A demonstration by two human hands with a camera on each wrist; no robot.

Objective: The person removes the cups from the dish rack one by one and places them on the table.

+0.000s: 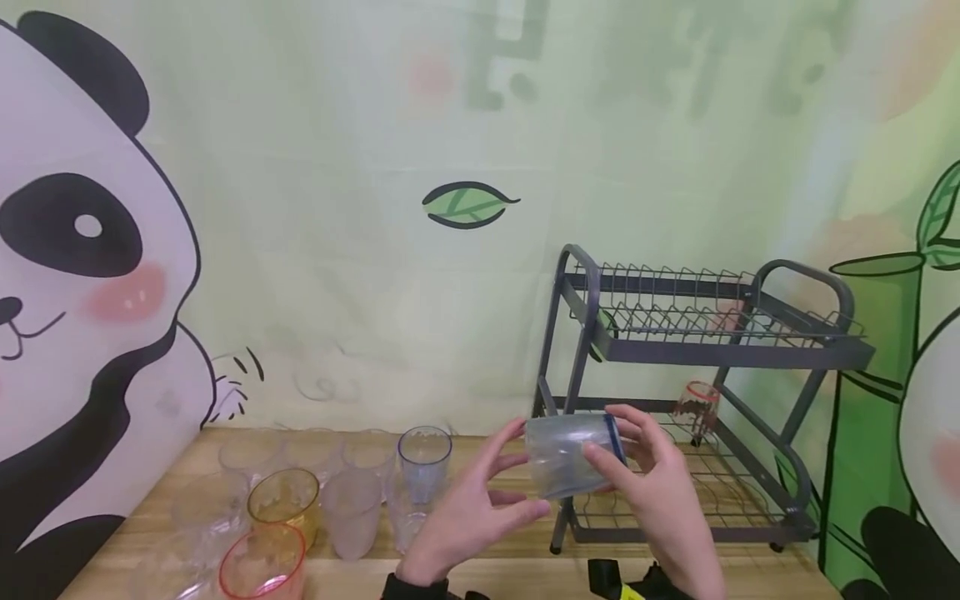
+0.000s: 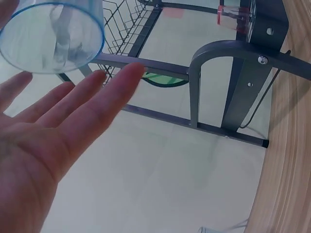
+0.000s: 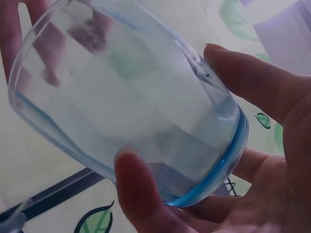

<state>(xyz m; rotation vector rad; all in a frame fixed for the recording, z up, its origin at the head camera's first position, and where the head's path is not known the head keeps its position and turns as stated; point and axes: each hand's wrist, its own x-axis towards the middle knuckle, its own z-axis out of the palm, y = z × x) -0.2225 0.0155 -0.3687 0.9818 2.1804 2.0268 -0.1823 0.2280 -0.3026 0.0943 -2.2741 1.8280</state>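
Note:
A clear tumbler [image 1: 566, 457] with a blue band at its right end lies tilted nearly sideways in midair. My right hand [image 1: 660, 479] grips it by the banded end, thumb across the near side and fingers on the other. Extended fingers of my left hand [image 1: 480, 504] are spread about the tumbler's left end. From the left wrist, the palm [image 2: 34, 150] faces the tumbler's round end [image 2: 51, 41]; whether the fingertips touch it I cannot tell. In the right wrist view the tumbler's faceted wall [image 3: 126, 97] fills the middle, with left fingers beyond it.
A dark two-tier dish rack [image 1: 720, 354] stands at right, with a red-rimmed glass [image 1: 697, 404] on its lower tier. Several glasses stand on the wooden table [image 1: 375, 575] at left, including a red-rimmed one [image 1: 264, 567], an amber one [image 1: 288, 500], a frosted one [image 1: 352, 512] and a blue-rimmed one [image 1: 425, 458].

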